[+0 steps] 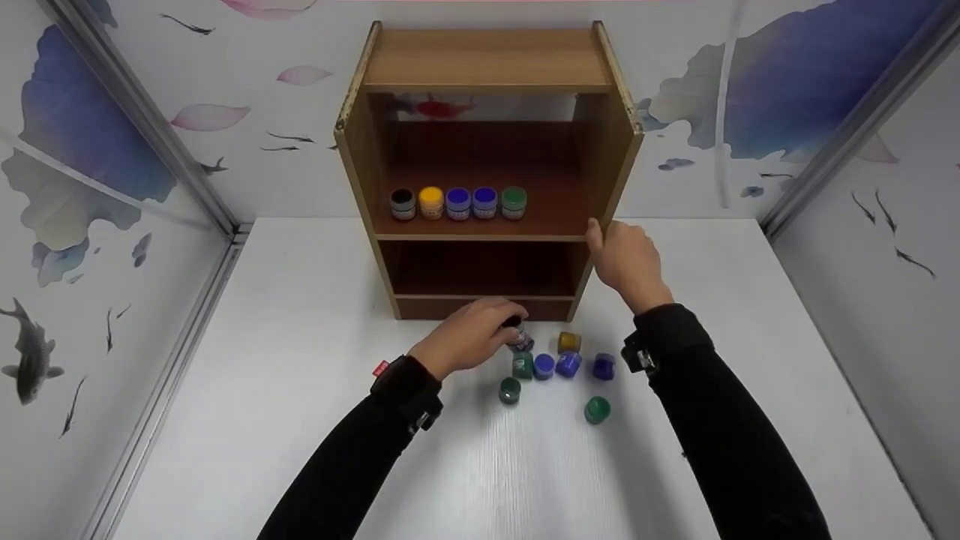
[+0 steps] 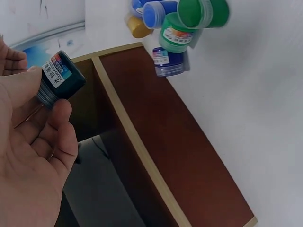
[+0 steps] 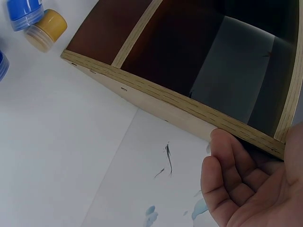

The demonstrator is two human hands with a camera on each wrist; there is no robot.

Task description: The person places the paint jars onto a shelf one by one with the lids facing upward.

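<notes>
My left hand pinches a dark paint jar between thumb and fingers, in front of the base of a wooden shelf unit. Its label faces the left wrist camera. My right hand grips the front edge of the unit's right side panel, with fingers bent along the panel's outer face. Close by the left hand, loose jars lie on the table: an ochre jar, a green jar, a blue jar and several more.
On the upper shelf stands a row of jars: a black-lidded jar, a yellow-lidded jar, two blue-lidded ones and a green-lidded jar. Patterned panels enclose the white table at the back and sides.
</notes>
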